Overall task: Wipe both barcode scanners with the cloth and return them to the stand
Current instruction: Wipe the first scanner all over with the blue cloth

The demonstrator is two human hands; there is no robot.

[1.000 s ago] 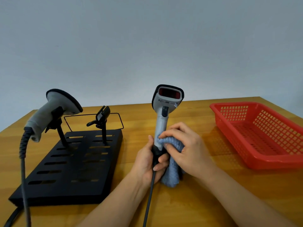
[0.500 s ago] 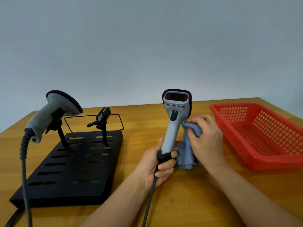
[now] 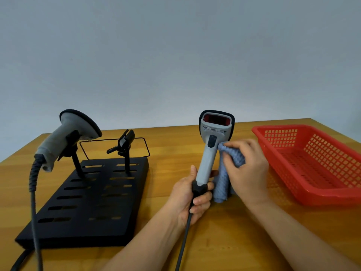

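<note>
1. A scanner (image 3: 212,147) is held upright at centre frame, its handle grasped by the left hand (image 3: 190,196).
2. A cloth (image 3: 227,169) is pinched against its right side by the right hand (image 3: 247,169).
3. A second scanner (image 3: 66,133) is seated on the stand (image 3: 93,202), left of frame.

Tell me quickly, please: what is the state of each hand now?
Left hand: closed, gripping the base of the scanner handle, held upright.
Right hand: closed, holding the blue cloth against the scanner's handle.
</note>
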